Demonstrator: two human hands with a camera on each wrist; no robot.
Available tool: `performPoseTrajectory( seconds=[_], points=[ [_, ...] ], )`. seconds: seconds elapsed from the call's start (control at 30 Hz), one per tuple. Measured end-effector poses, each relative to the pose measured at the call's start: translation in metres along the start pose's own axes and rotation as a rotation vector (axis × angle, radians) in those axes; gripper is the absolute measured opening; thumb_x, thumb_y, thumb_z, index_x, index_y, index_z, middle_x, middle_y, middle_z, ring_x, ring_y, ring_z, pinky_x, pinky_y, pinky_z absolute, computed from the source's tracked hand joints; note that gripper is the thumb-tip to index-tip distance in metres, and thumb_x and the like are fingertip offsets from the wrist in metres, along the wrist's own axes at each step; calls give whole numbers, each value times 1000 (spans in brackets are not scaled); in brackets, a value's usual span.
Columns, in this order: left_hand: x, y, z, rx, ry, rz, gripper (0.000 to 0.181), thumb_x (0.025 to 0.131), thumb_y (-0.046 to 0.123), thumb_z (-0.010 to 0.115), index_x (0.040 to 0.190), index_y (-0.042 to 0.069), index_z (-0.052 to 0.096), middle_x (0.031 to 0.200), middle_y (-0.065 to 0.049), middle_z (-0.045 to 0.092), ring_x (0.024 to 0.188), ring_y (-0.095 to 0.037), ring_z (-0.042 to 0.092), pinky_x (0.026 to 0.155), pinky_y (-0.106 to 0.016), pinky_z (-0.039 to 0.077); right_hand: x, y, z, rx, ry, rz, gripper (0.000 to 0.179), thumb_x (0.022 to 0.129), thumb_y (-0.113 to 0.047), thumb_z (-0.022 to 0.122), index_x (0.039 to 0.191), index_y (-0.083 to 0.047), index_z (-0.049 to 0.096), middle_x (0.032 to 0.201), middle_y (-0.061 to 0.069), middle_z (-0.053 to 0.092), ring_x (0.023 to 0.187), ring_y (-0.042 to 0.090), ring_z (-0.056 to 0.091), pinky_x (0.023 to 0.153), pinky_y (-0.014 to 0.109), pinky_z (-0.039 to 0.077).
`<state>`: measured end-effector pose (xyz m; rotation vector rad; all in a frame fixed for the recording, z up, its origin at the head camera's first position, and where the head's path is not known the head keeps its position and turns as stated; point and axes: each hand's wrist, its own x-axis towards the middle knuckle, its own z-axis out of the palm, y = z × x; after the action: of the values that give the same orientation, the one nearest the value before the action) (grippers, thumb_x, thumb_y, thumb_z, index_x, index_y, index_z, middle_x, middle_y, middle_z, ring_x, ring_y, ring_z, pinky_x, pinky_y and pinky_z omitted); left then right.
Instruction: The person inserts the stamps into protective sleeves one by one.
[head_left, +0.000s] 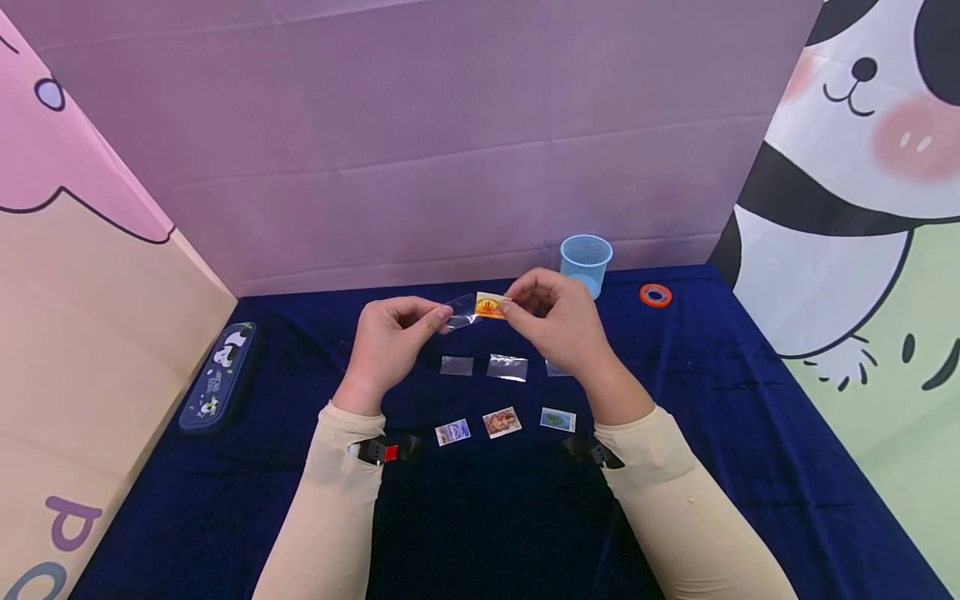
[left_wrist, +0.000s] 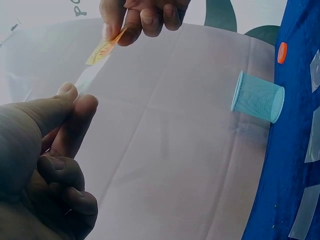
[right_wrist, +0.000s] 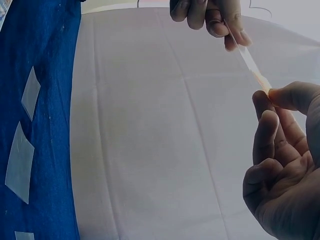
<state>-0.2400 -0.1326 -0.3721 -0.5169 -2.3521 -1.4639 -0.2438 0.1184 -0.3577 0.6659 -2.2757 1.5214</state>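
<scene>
Between thumb and forefinger, my left hand (head_left: 390, 342) pinches one end of a small clear plastic sleeve (head_left: 461, 312). My right hand (head_left: 558, 321) pinches the right side of a yellow and orange stamp (head_left: 491, 305), whose left edge meets the sleeve's right end. Both are held up above the table, as the stamp (left_wrist: 103, 48) and sleeve (left_wrist: 87, 79) also show in the left wrist view. Below the hands lie more clear sleeves (head_left: 507, 367) in a row, one partly hidden by the right hand. Nearer me are a purple stamp (head_left: 453, 432), a brown stamp (head_left: 502, 422) and a blue-green stamp (head_left: 558, 419).
Behind the right hand stands a light blue mesh cup (head_left: 587, 260), with an orange ring-shaped roll (head_left: 656, 295) to its right. A dark blue pencil case (head_left: 218, 377) with panda pictures lies at the left edge of the blue cloth (head_left: 300, 500). Fabric walls (head_left: 420, 150) enclose the table.
</scene>
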Motion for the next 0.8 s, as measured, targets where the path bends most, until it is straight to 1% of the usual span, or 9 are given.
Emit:
performPoseTrajectory(
  seconds=[0.27,0.37,0.5,0.57,0.73,0.8],
  points=[
    [1,1,0,-9,-5,-3,15,99,26,75,99,13,82,83,3,76,74,-17,65,61,-31,45,1,0,0,5,-22,9,7,94,-10,78,100,-10,74,84,2,74,69,22,61,61,30,50],
    [1,2,0,-15,-7,-6,15,99,26,75,99,12,82,83,3,76,75,-21,66,61,-31,44,1,0,1,17,-31,16,7,94,-9,78,101,-9,75,85,2,74,69,23,60,61,30,50],
    [1,3,0,-26,-9,-10,15,99,25,75,99,12,82,84,2,77,78,-27,70,62,-31,45,2,0,1,23,-44,29,7,94,-10,78,101,-9,75,86,3,74,70,24,61,62,30,51],
    [1,3,-1,-28,-10,-11,15,99,25,75,99,11,82,85,1,77,79,-25,70,63,-31,47,2,0,1,25,-50,35,8,95,-10,78,102,-9,75,86,3,74,70,24,61,62,30,51],
    [1,3,-1,-13,-6,0,16,99,27,76,101,13,82,84,2,73,70,-20,59,60,-31,45,1,0,1,23,-53,38,8,96,-13,77,103,-9,75,87,3,74,70,24,59,62,30,50],
    [1,2,-1,-12,-4,9,16,99,28,75,102,13,82,83,2,71,66,-21,53,58,-31,42,1,0,0,21,-51,39,9,97,-14,77,104,-10,76,87,3,73,71,25,58,62,30,50]
  ],
)
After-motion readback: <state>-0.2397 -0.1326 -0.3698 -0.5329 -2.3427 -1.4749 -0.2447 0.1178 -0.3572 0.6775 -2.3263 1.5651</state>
